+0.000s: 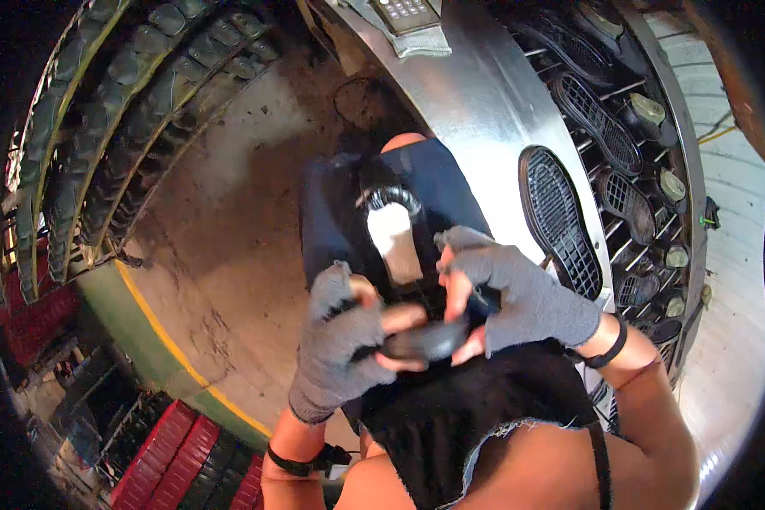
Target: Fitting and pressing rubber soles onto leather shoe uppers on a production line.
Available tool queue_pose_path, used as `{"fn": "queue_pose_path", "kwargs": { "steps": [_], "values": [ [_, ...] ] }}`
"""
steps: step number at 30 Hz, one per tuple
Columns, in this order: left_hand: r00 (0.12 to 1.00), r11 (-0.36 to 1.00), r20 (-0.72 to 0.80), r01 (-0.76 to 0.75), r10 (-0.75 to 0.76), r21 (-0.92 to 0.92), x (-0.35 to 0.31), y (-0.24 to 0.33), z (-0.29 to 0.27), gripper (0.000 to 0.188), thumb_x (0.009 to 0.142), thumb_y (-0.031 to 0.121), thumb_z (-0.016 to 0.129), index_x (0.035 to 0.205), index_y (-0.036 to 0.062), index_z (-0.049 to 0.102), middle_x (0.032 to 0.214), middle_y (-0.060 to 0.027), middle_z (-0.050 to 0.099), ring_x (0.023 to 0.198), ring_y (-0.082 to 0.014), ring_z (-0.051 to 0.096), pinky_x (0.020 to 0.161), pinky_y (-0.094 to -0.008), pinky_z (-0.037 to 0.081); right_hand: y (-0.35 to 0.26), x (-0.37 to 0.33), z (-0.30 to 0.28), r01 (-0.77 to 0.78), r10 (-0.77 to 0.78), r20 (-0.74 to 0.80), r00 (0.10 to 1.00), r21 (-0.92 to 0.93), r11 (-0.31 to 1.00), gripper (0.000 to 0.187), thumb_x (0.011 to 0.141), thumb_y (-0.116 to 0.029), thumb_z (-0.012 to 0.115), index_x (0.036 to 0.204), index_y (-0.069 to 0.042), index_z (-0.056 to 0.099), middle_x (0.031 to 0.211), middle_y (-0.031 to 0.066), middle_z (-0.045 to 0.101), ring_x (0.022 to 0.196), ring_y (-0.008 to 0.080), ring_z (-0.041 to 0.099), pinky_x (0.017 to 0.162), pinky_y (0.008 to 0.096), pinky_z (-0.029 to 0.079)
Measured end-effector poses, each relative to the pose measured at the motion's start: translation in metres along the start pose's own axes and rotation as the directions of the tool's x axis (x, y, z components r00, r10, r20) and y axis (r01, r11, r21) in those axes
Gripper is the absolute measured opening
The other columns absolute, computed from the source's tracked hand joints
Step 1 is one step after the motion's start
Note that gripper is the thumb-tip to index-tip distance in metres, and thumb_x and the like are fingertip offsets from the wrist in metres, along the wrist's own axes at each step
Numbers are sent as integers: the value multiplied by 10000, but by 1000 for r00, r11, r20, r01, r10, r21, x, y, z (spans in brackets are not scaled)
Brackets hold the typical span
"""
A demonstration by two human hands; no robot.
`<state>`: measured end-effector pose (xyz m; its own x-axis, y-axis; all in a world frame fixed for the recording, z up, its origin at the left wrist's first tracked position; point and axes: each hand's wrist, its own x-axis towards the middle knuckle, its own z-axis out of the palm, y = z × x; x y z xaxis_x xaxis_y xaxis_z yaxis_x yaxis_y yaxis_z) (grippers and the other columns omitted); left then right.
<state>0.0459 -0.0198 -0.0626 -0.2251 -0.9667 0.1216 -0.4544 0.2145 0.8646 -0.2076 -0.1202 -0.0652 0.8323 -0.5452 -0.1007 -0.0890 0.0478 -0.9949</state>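
Observation:
A black shoe upper (389, 197) lies across my lap, toe away from me. Its underside faces up and shows a white patch and a tan strip. My left hand (342, 333), in a grey fingerless glove, is closed on the left of the shoe's near end. My right hand (518, 293), gloved the same way, grips that end from the right with bent fingers. Between my hands the dark rounded near end is smeared by motion, so its detail is hard to make out. A dark apron (331, 204) covers my legs beneath the shoe.
At my right is a metal bench (493, 102) with a black outsole (561, 212) on it. Beyond it, a rack (693, 212) holds more soles and shoes. Racks of dark shoes (127, 93) stand at the far left. Red and black slabs (166, 450) lie at the lower left.

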Motion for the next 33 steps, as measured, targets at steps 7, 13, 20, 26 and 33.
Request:
{"fn": "queue_pose_path", "kwargs": {
  "steps": [7, 13, 20, 26, 33],
  "values": [
    [882, 905, -214, 386, -419, -180, 57, -12, 16, 494, 871, 164, 806, 1328, 26, 678, 1252, -113, 727, 1126, -304, 612, 1062, -438, 423, 13, 44, -6, -121, 161, -384, 909, 126, 985, 363, 869, -148, 819, 1163, -60, 624, 1016, 25, 547, 947, 164, 528, 868, 299, 434],
    [876, 879, -134, 436, -464, -195, 78, -38, 2, 494, 868, 161, 811, 1321, 16, 680, 1214, -112, 718, 1096, -283, 626, 965, -402, 473, 44, 70, -31, -90, 112, -307, 945, 84, 992, 391, 876, -165, 812, 1185, -77, 590, 1001, 27, 518, 938, 163, 504, 867, 307, 421],
    [869, 751, -9, 423, -496, -506, 91, -59, -9, 765, 820, 225, 853, 1480, 23, 523, 1342, -150, 546, 1237, -308, 556, 1068, -384, 454, 52, 95, -41, -40, 102, -272, 957, 227, 973, 543, 861, -233, 837, 1302, -74, 563, 1298, 21, 446, 932, 120, 466, 826, 274, 419],
    [974, 943, 17, 221, -224, -250, 50, -53, -1, 1201, 728, 789, 779, 1578, 50, 361, 1504, -193, 478, 1397, -391, 469, 1193, -511, 362, 24, 60, -14, 205, -251, -202, 947, -223, 953, 654, 937, -387, 737, 1473, -67, 544, 1143, 96, 626, 960, 201, 568, 885, 348, 467],
    [966, 807, 254, 182, -41, -562, 74, 79, 38, 824, 879, 275, 820, 1561, 166, 372, 1467, -194, 493, 1247, -338, 589, 1007, -512, 546, -36, -72, -28, -241, 549, -290, 784, 673, 700, 703, 1056, -594, 547, 1459, -18, 538, 924, 50, 661, 783, 103, 642, 681, 251, 563]
  ]
}}
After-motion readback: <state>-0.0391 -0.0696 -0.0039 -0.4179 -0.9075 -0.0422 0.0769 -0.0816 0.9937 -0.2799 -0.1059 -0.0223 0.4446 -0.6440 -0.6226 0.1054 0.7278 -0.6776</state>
